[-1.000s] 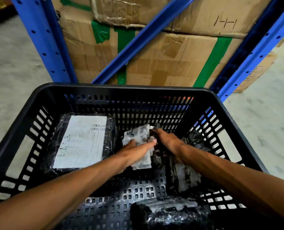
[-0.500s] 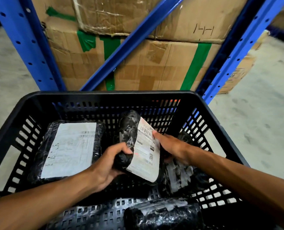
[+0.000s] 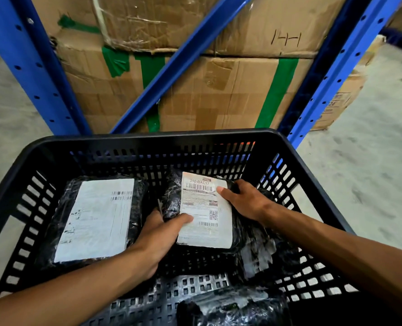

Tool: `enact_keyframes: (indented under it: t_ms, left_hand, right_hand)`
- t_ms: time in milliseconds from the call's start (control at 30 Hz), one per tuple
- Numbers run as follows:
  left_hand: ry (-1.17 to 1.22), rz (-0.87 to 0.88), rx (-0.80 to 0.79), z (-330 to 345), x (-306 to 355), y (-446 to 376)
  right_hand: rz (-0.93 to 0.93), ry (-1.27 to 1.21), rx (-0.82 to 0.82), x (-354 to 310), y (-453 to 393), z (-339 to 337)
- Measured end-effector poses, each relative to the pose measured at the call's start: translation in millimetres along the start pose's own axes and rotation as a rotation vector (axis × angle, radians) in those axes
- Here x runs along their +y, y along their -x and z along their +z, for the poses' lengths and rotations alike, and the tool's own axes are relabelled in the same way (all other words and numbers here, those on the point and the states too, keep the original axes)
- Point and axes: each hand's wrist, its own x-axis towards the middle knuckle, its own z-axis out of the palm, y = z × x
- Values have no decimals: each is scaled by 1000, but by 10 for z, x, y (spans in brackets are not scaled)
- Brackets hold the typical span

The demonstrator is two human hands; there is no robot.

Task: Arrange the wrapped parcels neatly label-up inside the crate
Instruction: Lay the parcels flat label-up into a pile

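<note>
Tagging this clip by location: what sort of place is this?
Most likely a warehouse or parcel-sorting area: blue steel racking holding taped cardboard cartons, a bare concrete floor, and a black crate of labelled parcels.

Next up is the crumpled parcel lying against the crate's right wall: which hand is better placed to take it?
The right hand: it lies directly over that crumpled parcel, while the left hand grips the middle parcel from its far side.

Under the gripped parcel (image 3: 204, 208), the left hand (image 3: 158, 238) hides its fingers; only the thumb shows. Right of the grip, the right hand (image 3: 244, 203) covers another parcel (image 3: 263, 252), label unreadable. Nearest parcel (image 3: 233, 307) is cut off below.
</note>
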Motion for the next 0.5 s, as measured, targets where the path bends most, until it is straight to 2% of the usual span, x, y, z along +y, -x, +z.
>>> enact_keyframes:
  t_ms: [200,333,433,500]
  left_hand:
    - [-99,-123,91,210,-249,-483]
    - [-190,-186,130,226,-407,-591]
    - [-307,-173,88,181,-465,-650]
    - [-348,-160,51,170,-441,-621]
  right_hand:
    - [103,157,-24,-49,-298,225]
    - [126,316,-162,-51,-321,403]
    - [86,544,-290,-56,-211,571]
    - [51,607,-292,-94,-161,565]
